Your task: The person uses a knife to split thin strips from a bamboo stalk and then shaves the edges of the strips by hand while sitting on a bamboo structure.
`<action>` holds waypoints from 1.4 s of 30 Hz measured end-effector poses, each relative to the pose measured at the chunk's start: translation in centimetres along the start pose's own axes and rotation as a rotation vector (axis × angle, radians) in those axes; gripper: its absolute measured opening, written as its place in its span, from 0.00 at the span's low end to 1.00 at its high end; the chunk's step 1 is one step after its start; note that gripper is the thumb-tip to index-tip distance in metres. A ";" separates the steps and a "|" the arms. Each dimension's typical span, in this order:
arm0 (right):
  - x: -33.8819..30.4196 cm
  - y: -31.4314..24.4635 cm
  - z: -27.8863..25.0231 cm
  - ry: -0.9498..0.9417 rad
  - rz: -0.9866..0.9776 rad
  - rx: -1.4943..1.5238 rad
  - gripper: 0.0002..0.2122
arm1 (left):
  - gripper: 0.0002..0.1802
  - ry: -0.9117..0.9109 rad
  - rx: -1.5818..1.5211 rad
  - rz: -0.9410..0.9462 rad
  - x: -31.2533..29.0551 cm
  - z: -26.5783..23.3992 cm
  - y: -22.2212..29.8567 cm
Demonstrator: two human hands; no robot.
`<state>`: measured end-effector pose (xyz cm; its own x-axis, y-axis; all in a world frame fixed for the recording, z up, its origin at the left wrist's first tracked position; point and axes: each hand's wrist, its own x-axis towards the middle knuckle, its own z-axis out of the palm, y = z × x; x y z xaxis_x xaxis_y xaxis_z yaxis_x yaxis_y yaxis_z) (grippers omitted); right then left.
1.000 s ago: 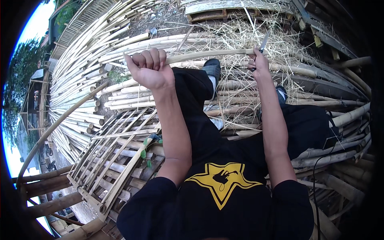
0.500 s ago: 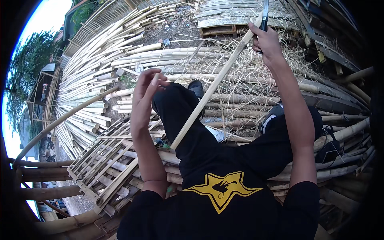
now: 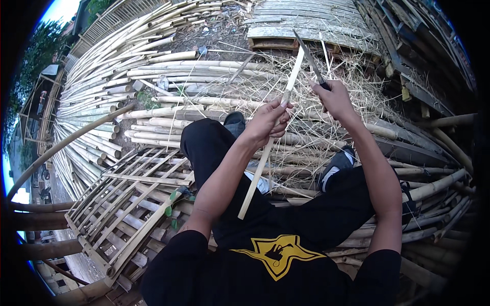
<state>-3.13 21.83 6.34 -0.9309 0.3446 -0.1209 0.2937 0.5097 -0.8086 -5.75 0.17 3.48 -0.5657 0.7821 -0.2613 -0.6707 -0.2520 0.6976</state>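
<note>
The left hand [image 3: 266, 121] grips a bamboo strip [image 3: 269, 143], its long axis running from lap up-and-away. The right hand [image 3: 334, 98], just beside, clasps a knife [image 3: 308, 57] pointing along the strip's far end.

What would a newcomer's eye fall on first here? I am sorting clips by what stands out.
First, at upper centre, the left hand gripping a pale bamboo strip that slants up toward a knife held in the right hand. Then the great fan of bamboo poles spread over the ground on the left, and the slatted bamboo frame lying beside the person's left leg.
</note>
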 end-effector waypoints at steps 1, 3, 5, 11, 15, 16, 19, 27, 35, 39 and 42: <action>-0.2 -0.2 0.2 -0.069 0.038 -0.083 0.23 | 0.12 0.012 -0.019 -0.001 0.3 -0.6 -0.3; -1.0 -0.1 0.9 -0.133 0.072 -0.194 0.22 | 0.12 -0.008 -0.108 -0.034 0.6 -0.5 -0.7; -1.5 0.3 1.4 -0.160 0.012 -0.300 0.19 | 0.13 -0.002 -0.115 -0.037 1.1 0.5 -0.8; -0.3 0.1 1.4 -0.190 0.037 -0.432 0.19 | 0.14 0.048 0.044 -0.029 1.6 1.0 -1.3; 0.3 -0.4 1.3 -0.277 0.102 -0.411 0.22 | 0.13 0.058 0.038 -0.047 2.0 0.9 -1.5; 0.3 -0.6 1.4 -0.323 0.160 -0.406 0.23 | 0.13 0.062 0.046 -0.045 1.9 1.0 -1.6; 0.0 -0.4 1.7 -0.233 -0.006 -0.571 0.21 | 0.13 0.028 0.016 -0.034 1.9 0.9 -1.8; -0.1 0.1 2.0 -0.142 -0.060 -0.617 0.14 | 0.13 0.046 0.046 -0.008 1.6 1.1 -2.1; -0.2 0.0 2.7 -0.075 -0.016 -0.659 0.12 | 0.13 0.001 -0.100 -0.022 1.7 1.3 -2.5; 0.9 1.6 3.5 -0.054 -0.044 -0.662 0.12 | 0.14 0.073 -0.117 -0.041 2.4 1.6 -3.4; 1.8 3.2 4.3 -0.027 -0.049 -0.677 0.12 | 0.13 0.124 -0.124 -0.056 2.9 1.3 -4.3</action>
<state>-4.81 20.72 1.07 -0.9490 0.2936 -0.1145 0.3143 0.9083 -0.2762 -3.91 4.30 0.60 -0.5750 0.7230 -0.3830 -0.7529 -0.2843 0.5936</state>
